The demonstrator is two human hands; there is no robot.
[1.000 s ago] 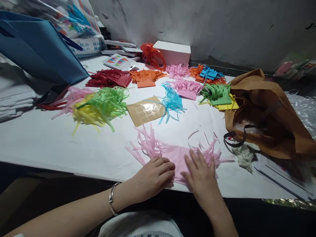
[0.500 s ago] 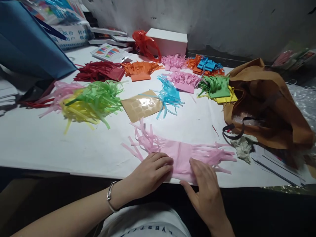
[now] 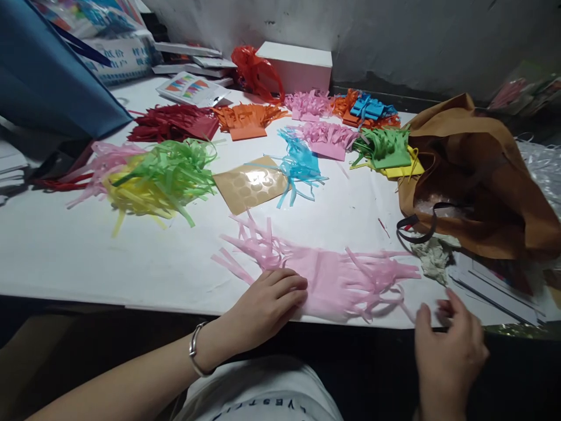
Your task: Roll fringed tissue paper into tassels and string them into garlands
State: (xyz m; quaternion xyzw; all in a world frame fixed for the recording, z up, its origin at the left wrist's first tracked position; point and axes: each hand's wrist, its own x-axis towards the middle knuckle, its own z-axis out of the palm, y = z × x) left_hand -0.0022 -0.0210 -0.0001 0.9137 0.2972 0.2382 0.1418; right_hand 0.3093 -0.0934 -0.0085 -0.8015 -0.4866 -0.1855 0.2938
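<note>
A pink tissue sheet point(image 3: 324, 275) with fringes cut at both ends lies flat at the near edge of the white table point(image 3: 79, 257). My left hand point(image 3: 267, 304), a bracelet on its wrist, rests on the sheet's left part with the fingers curled and pressed down. My right hand point(image 3: 449, 342) hovers off the sheet at the table's front edge to the right. Its fingers are loosely spread and nothing shows in them.
Fringed paper bundles lie behind: green and yellow point(image 3: 162, 178), light blue point(image 3: 300, 166), dark red point(image 3: 173, 123), orange point(image 3: 245, 120), pink point(image 3: 328, 140). A tan sticker sheet point(image 3: 249, 184) sits mid-table. A brown bag point(image 3: 477, 175) stands right, a blue bag point(image 3: 48, 76) left, a white box point(image 3: 298, 67) behind.
My right hand slid off the pink sheet to the right and now hangs past the fringe. The right fringe is spread out flatter. My left hand stayed put.
</note>
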